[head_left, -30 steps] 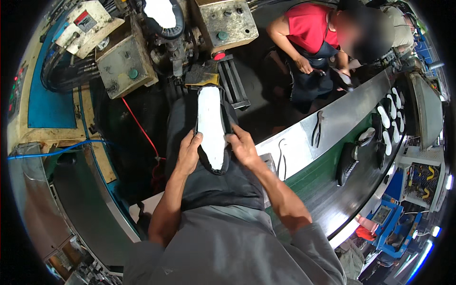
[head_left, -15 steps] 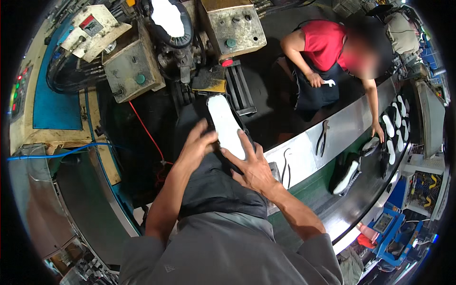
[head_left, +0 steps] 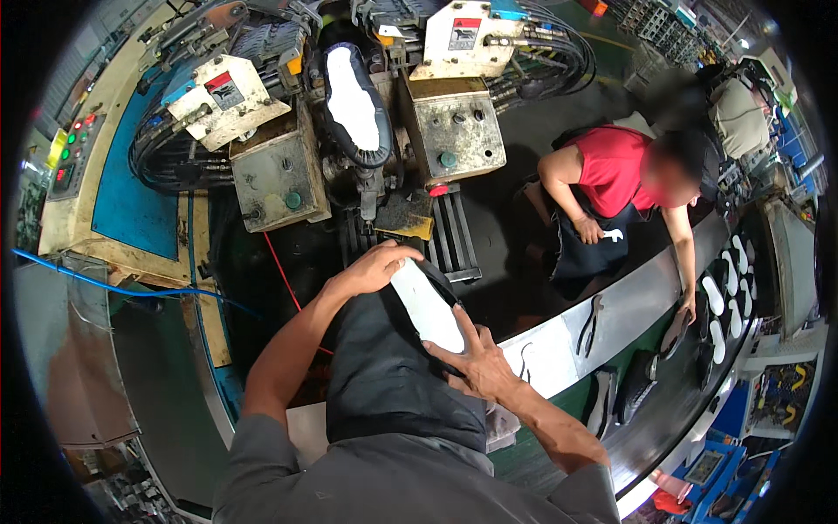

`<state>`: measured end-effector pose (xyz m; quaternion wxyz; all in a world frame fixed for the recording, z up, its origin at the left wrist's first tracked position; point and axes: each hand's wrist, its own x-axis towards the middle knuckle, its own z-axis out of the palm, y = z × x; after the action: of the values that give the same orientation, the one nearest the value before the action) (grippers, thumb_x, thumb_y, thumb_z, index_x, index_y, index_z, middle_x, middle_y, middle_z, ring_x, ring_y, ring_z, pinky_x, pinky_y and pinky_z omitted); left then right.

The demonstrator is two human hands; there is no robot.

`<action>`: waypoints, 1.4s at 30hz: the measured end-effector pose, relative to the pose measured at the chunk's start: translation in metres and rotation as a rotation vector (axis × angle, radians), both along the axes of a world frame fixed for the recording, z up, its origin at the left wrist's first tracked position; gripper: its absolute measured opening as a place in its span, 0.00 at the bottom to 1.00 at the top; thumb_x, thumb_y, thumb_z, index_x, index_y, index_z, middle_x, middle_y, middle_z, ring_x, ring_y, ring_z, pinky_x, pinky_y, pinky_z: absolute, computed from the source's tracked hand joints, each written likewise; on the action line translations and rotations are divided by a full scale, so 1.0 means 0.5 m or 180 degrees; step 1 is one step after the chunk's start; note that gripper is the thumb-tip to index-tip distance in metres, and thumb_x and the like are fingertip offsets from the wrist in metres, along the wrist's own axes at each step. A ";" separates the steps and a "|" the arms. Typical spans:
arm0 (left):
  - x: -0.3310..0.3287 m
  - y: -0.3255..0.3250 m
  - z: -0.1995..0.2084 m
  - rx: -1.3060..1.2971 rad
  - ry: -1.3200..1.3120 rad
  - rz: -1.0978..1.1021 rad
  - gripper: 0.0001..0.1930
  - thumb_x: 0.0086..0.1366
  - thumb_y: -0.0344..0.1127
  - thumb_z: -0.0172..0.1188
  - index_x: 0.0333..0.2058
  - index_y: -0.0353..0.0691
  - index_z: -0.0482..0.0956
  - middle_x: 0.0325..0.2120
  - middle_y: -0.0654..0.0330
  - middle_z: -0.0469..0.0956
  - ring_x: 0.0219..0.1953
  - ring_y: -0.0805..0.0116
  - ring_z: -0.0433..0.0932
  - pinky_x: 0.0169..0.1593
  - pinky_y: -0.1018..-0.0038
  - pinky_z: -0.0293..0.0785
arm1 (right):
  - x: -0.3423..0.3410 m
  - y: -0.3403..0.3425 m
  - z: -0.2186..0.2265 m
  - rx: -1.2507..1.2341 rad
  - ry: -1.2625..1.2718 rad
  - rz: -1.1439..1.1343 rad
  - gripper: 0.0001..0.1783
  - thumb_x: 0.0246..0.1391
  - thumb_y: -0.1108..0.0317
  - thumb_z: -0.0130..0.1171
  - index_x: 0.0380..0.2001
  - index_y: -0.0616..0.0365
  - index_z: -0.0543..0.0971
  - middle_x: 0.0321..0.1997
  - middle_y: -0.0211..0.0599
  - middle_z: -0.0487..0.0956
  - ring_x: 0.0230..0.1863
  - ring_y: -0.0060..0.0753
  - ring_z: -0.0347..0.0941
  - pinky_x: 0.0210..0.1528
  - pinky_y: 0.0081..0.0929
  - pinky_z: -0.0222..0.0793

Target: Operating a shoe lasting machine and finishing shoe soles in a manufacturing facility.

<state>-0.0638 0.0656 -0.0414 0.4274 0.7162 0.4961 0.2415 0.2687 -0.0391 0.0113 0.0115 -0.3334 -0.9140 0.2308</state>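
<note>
A shoe with a white sole [head_left: 425, 306] lies sole-up on my dark apron at my lap. My left hand [head_left: 374, 268] cups its far tip from above, fingers curled over it. At the near end my right hand [head_left: 472, 361] presses flat on the sole with fingers spread. Both hands hold the shoe between them. Ahead of me another shoe with a white sole [head_left: 353, 98] sits upside down in the press machine [head_left: 454, 131], untouched.
A co-worker in a red shirt [head_left: 615, 170] bends over the curved conveyor [head_left: 628, 306] at right, one hand on a dark shoe. White soles [head_left: 729, 301], pliers [head_left: 589, 321] and dark shoes lie on the belt. A control panel with coloured buttons [head_left: 70, 148] stands at far left.
The shoe has swung so its tip points more left and away, and my left hand has slid up to cover that tip. My view has shifted closer to the machine.
</note>
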 end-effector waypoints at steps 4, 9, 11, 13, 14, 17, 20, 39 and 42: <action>-0.023 -0.025 -0.043 0.0114 -0.0596 0.0007 0.19 0.80 0.28 0.57 0.65 0.40 0.84 0.48 0.53 0.82 0.50 0.55 0.81 0.58 0.63 0.75 | 0.001 0.019 0.018 -0.0353 -0.0003 -0.0090 0.45 0.49 0.57 0.79 0.73 0.22 0.79 0.85 0.68 0.50 0.64 0.73 0.72 0.64 0.56 0.80; -0.229 0.102 -0.013 0.0085 -0.1530 0.2207 0.24 0.83 0.49 0.58 0.66 0.39 0.82 0.55 0.57 0.82 0.59 0.66 0.80 0.62 0.63 0.76 | 0.000 0.015 0.051 -0.0237 0.0918 -0.0892 0.38 0.47 0.61 0.80 0.66 0.42 0.86 0.86 0.73 0.49 0.82 0.80 0.57 0.78 0.58 0.67; -0.217 0.224 0.116 0.0608 -0.1994 0.2945 0.27 0.82 0.53 0.58 0.68 0.40 0.77 0.57 0.57 0.82 0.61 0.66 0.79 0.61 0.62 0.78 | 0.002 0.038 0.080 0.0155 0.0799 -0.1086 0.37 0.50 0.59 0.79 0.67 0.37 0.86 0.85 0.72 0.49 0.76 0.81 0.65 0.70 0.58 0.78; -0.201 0.313 0.235 -0.0221 -0.3305 0.2390 0.32 0.75 0.58 0.67 0.66 0.40 0.76 0.51 0.56 0.86 0.50 0.62 0.86 0.59 0.61 0.83 | -0.020 0.081 0.140 0.0276 0.0671 -0.1152 0.38 0.49 0.61 0.79 0.67 0.38 0.85 0.85 0.73 0.49 0.78 0.79 0.61 0.73 0.61 0.74; -0.209 0.353 0.250 -0.0204 -0.3315 0.2389 0.32 0.75 0.58 0.67 0.66 0.40 0.76 0.51 0.56 0.86 0.50 0.62 0.86 0.59 0.61 0.83 | -0.039 0.110 0.158 0.0432 0.0759 -0.1070 0.38 0.49 0.61 0.79 0.67 0.38 0.85 0.85 0.73 0.49 0.78 0.80 0.62 0.72 0.61 0.74; -0.227 0.421 0.256 -0.0851 -0.3252 0.2335 0.28 0.74 0.50 0.71 0.63 0.39 0.77 0.50 0.54 0.85 0.50 0.62 0.86 0.55 0.61 0.85 | -0.115 0.204 0.225 0.0730 0.0923 -0.0978 0.39 0.48 0.59 0.78 0.67 0.39 0.84 0.85 0.74 0.49 0.76 0.80 0.64 0.72 0.61 0.74; -0.250 0.330 0.285 -0.0658 -0.3186 0.2139 0.31 0.75 0.41 0.68 0.71 0.37 0.70 0.54 0.50 0.84 0.54 0.56 0.86 0.59 0.58 0.85 | -0.220 0.314 0.270 0.1096 0.0966 -0.0674 0.42 0.51 0.58 0.77 0.72 0.32 0.80 0.84 0.75 0.49 0.72 0.81 0.68 0.72 0.60 0.72; -0.235 -0.321 0.145 -0.1411 -0.4773 0.2178 0.51 0.76 0.71 0.53 0.79 0.31 0.56 0.67 0.30 0.74 0.61 0.28 0.82 0.59 0.35 0.84 | -0.567 0.529 0.149 0.1852 0.1065 -0.0668 0.41 0.56 0.52 0.75 0.74 0.32 0.76 0.84 0.72 0.48 0.81 0.80 0.53 0.79 0.64 0.60; -0.203 -0.324 0.152 -0.1167 -0.4864 0.1957 0.53 0.76 0.72 0.51 0.81 0.33 0.51 0.71 0.27 0.68 0.67 0.25 0.76 0.65 0.29 0.76 | -0.558 0.549 0.159 0.2207 0.0870 -0.0286 0.43 0.58 0.50 0.74 0.76 0.37 0.73 0.85 0.58 0.55 0.83 0.77 0.50 0.79 0.68 0.59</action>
<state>-0.1655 -0.0965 0.0348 0.6702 0.1082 0.2746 0.6809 -0.0106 0.2352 0.0908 0.2556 -0.3156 -0.9124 -0.0507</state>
